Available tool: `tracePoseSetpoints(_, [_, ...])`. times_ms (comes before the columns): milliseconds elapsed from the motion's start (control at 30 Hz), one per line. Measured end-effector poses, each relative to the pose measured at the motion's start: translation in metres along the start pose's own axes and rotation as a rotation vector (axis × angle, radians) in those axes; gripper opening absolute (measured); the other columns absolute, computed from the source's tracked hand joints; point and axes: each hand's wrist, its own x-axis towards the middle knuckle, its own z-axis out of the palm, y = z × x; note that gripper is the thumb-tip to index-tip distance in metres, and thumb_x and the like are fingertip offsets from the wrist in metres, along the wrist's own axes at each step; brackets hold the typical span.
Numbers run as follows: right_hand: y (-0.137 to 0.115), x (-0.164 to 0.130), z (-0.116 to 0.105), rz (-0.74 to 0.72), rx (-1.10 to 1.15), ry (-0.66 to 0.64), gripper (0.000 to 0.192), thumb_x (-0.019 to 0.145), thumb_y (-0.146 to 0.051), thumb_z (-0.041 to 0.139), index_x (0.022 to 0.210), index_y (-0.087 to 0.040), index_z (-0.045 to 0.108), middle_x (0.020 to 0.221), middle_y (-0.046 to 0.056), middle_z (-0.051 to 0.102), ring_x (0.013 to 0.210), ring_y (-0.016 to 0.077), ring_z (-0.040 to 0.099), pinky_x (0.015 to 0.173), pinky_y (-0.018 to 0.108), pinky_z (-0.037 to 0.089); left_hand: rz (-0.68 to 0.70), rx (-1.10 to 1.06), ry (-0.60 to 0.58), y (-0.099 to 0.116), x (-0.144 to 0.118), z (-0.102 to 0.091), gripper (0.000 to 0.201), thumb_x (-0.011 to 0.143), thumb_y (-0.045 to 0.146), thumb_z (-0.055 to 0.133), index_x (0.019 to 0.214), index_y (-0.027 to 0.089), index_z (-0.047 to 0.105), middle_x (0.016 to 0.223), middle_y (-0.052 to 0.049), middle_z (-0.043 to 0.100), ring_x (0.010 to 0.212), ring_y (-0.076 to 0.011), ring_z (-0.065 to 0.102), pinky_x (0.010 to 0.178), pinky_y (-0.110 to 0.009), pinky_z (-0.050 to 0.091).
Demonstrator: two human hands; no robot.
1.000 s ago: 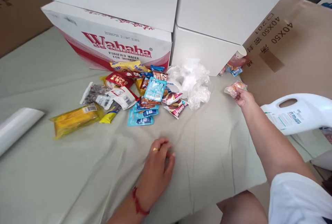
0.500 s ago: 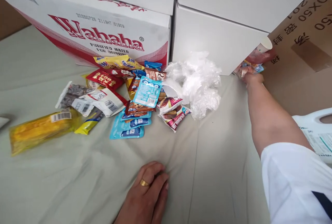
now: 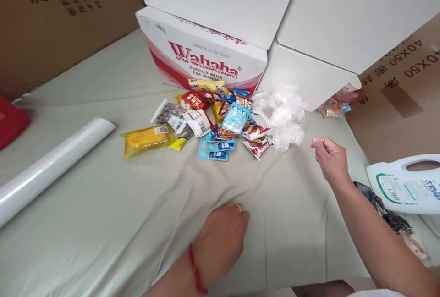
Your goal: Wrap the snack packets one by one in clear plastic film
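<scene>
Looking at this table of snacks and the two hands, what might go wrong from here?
The left hand presses on the wrinkled cloth; tugging it might drag the snack pile along. The snack packets wedged beside the white box sit near the cloth's edge and might slip off. The right hand, loosely curled and holding nothing, might brush the crumpled plastic.

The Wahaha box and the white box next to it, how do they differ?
The Wahaha box carries red lettering and a red band; the plain white box shows no print. Snack packets pile against the Wahaha box, crumpled clear plastic against the plain white box. Both stand on the green cloth under more white boxes.
</scene>
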Motion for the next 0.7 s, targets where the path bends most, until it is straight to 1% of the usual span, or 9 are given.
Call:
tracePoseSetpoints(133, [-0.072,-0.008,0.022,-0.191,-0.097,0.010,0.032,0.094,-0.048,0.065,0.079,-0.020,0.069,0.059,-0.004,0.051,0.054,0.0110,0.045,0.056,0.025,0.037,0.030,-0.011,-0.015,-0.002,0.000,-0.004,0.037,0.078,-0.007,0.044,0.094,0.015,0.069,0.097,-0.012,0.071,0.093,-0.0275,0.067,0.075,-0.037,0.051])
tracePoseSetpoints(267, [-0.119,0.027,0.063,-0.367,-0.316,0.061,0.025,0.096,-0.040,0.058,0.088,-0.020,0.072,0.082,0.004,0.070,0.072,0.0182,0.062,0.073,0.031,0.046,0.063,-0.029,0.055,-0.006,0.002,0.003,0.031,0.081,-0.004,0.049,0.094,0.014,0.070,0.096,-0.012,0.070,0.093,-0.0273,0.068,0.074,-0.036,0.052])
tracePoseSetpoints(333, [-0.132,0.052,0.083,-0.319,-0.546,-0.067,0.021,0.092,-0.036,0.061,0.094,-0.020,0.074,0.096,0.010,0.074,0.084,0.0249,0.066,0.077,0.035,0.047,0.080,-0.016,0.071,-0.006,0.002,0.006,0.030,0.084,-0.002,0.048,0.096,0.014,0.071,0.096,-0.013,0.070,0.092,-0.0271,0.068,0.074,-0.037,0.053])
tracePoseSetpoints(400, [-0.139,0.068,0.095,-0.211,-0.721,-0.191,0.019,0.089,-0.030,0.061,0.092,-0.018,0.076,0.095,0.014,0.075,0.087,0.0297,0.067,0.077,0.038,0.048,0.098,-0.017,0.092,-0.006,0.000,0.007,0.030,0.083,-0.001,0.048,0.097,0.014,0.071,0.095,-0.013,0.070,0.091,-0.0268,0.067,0.072,-0.036,0.053])
tracePoseSetpoints(433, [-0.142,0.070,0.096,-0.197,-0.737,-0.185,0.019,0.089,-0.027,0.059,0.090,-0.018,0.076,0.093,0.014,0.075,0.087,0.0303,0.067,0.078,0.039,0.048,0.106,-0.029,0.116,-0.006,-0.001,0.007,0.030,0.082,0.000,0.048,0.097,0.014,0.071,0.096,-0.013,0.070,0.091,-0.0267,0.067,0.070,-0.036,0.052])
tracePoseSetpoints(500, [-0.145,0.055,0.092,-0.282,-0.601,-0.018,0.023,0.092,-0.025,0.055,0.092,-0.018,0.077,0.094,0.013,0.075,0.088,0.0278,0.067,0.082,0.039,0.049,0.108,-0.086,0.182,-0.007,-0.003,0.007,0.029,0.080,0.001,0.049,0.096,0.014,0.070,0.098,-0.012,0.069,0.091,-0.0264,0.067,0.068,-0.035,0.051])
tracePoseSetpoints(567, [-0.148,0.020,0.080,-0.378,-0.298,0.228,0.023,0.094,-0.032,0.058,0.098,-0.020,0.077,0.095,0.009,0.074,0.083,0.0220,0.066,0.082,0.036,0.050,0.076,-0.204,0.253,-0.008,-0.005,0.006,0.026,0.083,0.005,0.048,0.096,0.015,0.068,0.102,-0.012,0.069,0.088,-0.0250,0.066,0.066,-0.035,0.049])
tracePoseSetpoints(633, [-0.148,-0.028,0.071,-0.216,0.060,0.352,0.022,0.089,-0.041,0.071,0.096,-0.021,0.076,0.077,0.001,0.066,0.067,0.0145,0.057,0.067,0.029,0.048,0.021,-0.408,0.338,-0.010,-0.005,0.003,0.022,0.090,0.012,0.046,0.093,0.017,0.067,0.101,-0.011,0.069,0.085,-0.0228,0.065,0.070,-0.035,0.049])
tracePoseSetpoints(700, [-0.145,-0.073,0.069,0.135,0.462,0.265,0.031,0.077,-0.047,0.083,0.087,-0.021,0.069,0.066,-0.005,0.056,0.050,0.0079,0.043,0.047,0.021,0.034,-0.031,-0.705,0.441,-0.012,-0.002,0.000,0.019,0.096,0.022,0.046,0.091,0.018,0.064,0.097,-0.009,0.069,0.087,-0.0212,0.064,0.078,-0.035,0.050])
